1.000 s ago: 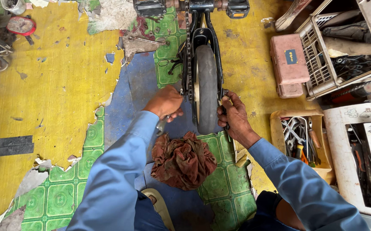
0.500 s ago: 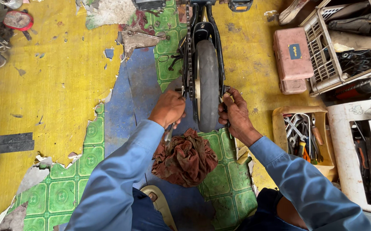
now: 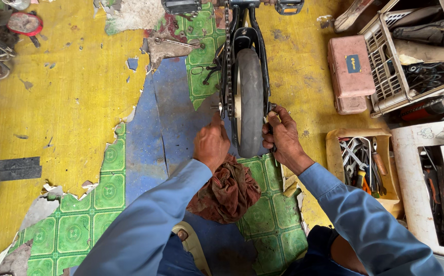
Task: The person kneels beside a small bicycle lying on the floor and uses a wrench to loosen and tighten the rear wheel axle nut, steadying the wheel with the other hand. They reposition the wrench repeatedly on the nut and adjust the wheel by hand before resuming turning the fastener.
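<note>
An upturned bicycle stands in front of me, its rear wheel [image 3: 250, 97] with a dark tyre pointing toward me and its chain [image 3: 226, 61] on the left side. My left hand [image 3: 212, 144] reaches to the axle on the chain side, fingertips at the hub. My right hand [image 3: 282, 137] grips the axle end on the other side of the wheel, fingers curled around something small and dark. A crumpled reddish-brown rag [image 3: 225, 191] lies on the floor under my left wrist. Both arms wear blue sleeves.
A cardboard box of spanners and tools [image 3: 363, 163] sits at the right. A pink case [image 3: 350, 71] and a white crate [image 3: 406, 56] stand behind it, a white cabinet [image 3: 437, 184] at far right. The floor is torn yellow, blue and green vinyl. Pedals [image 3: 181, 6] at top.
Both hands have moved forward along the wheel toward the axle. The camera has shifted closer, so the rag now lies nearer my body.
</note>
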